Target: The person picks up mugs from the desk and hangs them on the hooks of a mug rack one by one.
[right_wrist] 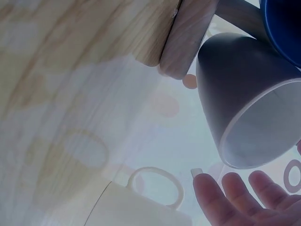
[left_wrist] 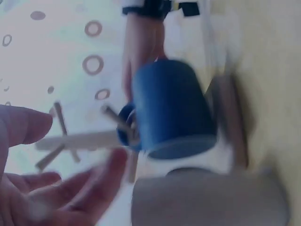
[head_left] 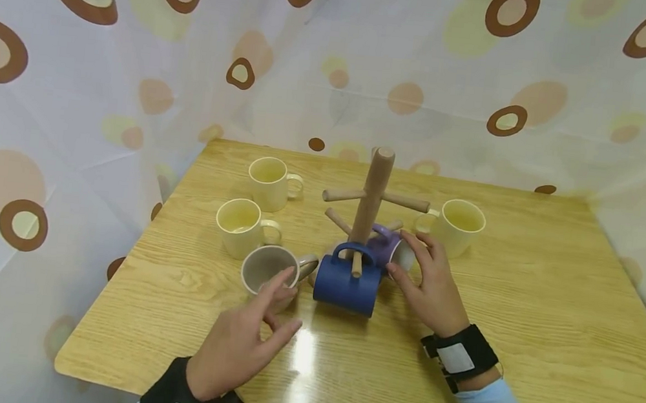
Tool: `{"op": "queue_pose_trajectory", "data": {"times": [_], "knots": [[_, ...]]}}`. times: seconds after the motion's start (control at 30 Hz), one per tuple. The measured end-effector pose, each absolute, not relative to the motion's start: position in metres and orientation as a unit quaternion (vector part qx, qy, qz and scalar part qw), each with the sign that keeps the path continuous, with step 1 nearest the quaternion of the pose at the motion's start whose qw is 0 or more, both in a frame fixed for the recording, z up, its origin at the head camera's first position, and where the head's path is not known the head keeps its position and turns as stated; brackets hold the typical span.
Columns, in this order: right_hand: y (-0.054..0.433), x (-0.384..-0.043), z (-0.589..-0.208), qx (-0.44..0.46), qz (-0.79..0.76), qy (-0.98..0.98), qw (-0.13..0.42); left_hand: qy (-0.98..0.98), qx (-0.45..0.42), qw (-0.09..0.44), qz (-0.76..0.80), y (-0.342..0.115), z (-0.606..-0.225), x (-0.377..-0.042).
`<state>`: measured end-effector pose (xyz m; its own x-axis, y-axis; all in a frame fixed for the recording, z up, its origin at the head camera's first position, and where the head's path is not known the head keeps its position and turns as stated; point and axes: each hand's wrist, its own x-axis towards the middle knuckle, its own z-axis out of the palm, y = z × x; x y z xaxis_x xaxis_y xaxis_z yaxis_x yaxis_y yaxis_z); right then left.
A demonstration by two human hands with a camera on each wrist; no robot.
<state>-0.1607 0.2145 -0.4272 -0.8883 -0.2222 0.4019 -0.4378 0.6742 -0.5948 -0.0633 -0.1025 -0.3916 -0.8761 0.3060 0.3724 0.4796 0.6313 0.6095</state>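
A wooden mug tree (head_left: pixel 378 177) stands in the middle of the table. On its front lower peg a blue mug (head_left: pixel 344 288) hangs by the handle, tipped on its side. Beside it a purple mug (head_left: pixel 379 251) hangs with its mouth to the right. My right hand (head_left: pixel 431 290) is at that mouth, thumb and fingers spread; in the right wrist view the fingers (right_wrist: pixel 211 197) stand apart from the purple mug (right_wrist: pixel 225 89). My left hand (head_left: pixel 239 346) hovers before an upright grey mug (head_left: pixel 254 267), its fingers loosely extended and holding nothing.
Two cream mugs (head_left: pixel 270 190) stand upright at the back left. Another cream mug (head_left: pixel 460 234) stands right of the tree, its handle close to an upper peg in the head view. A patterned curtain (head_left: pixel 372 50) hangs behind the wooden table (head_left: pixel 550 327).
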Motion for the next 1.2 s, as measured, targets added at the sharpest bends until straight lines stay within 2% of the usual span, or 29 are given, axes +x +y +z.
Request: {"op": "queue_pose_trajectory", "data": {"times": [0.1,0.2,0.4,0.63,0.73,0.93,1.2], "knots": [[0.214,-0.161,-0.425,0.187,0.361,-0.901,0.15,-0.886,-0.235,0.223,-0.332,-0.114,-0.384,-0.076],[0.214,-0.159,-0.424,0.185,0.361,-0.902,0.149,-0.898,-0.231,0.26,-0.268,-0.12,-0.383,-0.091],[0.217,-0.156,-0.422,0.18,0.357,-0.904,0.15,-0.95,-0.216,0.175,-0.141,-0.117,-0.389,-0.112],[0.219,-0.16,-0.42,0.179,0.36,-0.902,0.154,-0.971,-0.189,0.019,-0.146,-0.108,-0.384,-0.136],[0.218,-0.158,-0.421,0.179,0.364,-0.901,0.152,-0.974,-0.182,-0.015,-0.135,-0.107,-0.385,-0.14],[0.217,-0.153,-0.426,0.177,0.369,-0.901,0.145,-0.976,-0.162,-0.012,-0.141,-0.106,-0.392,-0.139],[0.219,-0.154,-0.427,0.179,0.37,-0.898,0.156,-0.951,-0.106,0.084,-0.277,-0.11,-0.409,-0.144]]}}
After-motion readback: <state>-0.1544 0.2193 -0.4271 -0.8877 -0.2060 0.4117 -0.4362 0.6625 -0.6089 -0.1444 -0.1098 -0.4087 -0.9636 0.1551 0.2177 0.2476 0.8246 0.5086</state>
